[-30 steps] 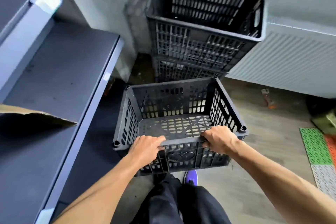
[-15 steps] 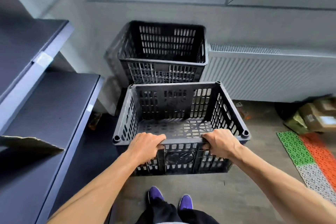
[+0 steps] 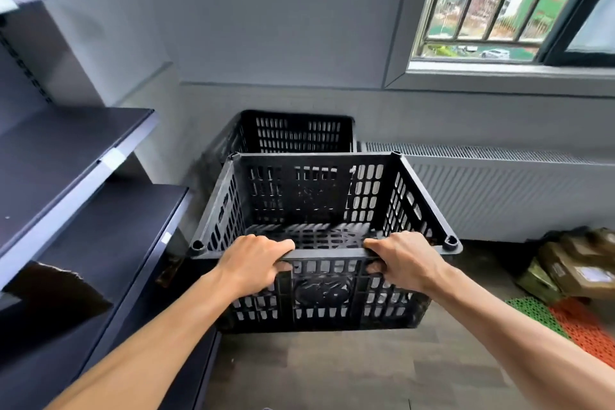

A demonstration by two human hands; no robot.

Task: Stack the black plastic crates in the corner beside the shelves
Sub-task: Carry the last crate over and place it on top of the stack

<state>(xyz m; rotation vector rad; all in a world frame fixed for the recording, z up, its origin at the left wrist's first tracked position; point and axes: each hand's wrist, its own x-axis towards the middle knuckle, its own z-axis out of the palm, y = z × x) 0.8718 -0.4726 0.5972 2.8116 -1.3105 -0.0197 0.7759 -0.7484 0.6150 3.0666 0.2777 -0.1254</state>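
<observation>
I hold an empty black plastic crate (image 3: 319, 196) in the air in front of me by its near rim. My left hand (image 3: 253, 263) is shut on the left part of that rim, my right hand (image 3: 404, 261) on the right part. Behind it, in the corner, stands the stack of black crates (image 3: 293, 130). Only the top crate's upper part shows above the held crate's far wall; the lower ones are hidden. The held crate's top rim sits a little lower than the stack's top rim.
Dark shelves (image 3: 66, 156) run along the left, with a torn cardboard piece (image 3: 56, 283) on a lower one. A white radiator (image 3: 499, 190) lines the wall under the window (image 3: 512, 0). Cardboard boxes (image 3: 572, 266) and green and orange floor mats (image 3: 572, 323) lie at the right.
The crate has risen in my hands from near the floor to about the height of the stack's top. The view has tilted up, so the window now shows.
</observation>
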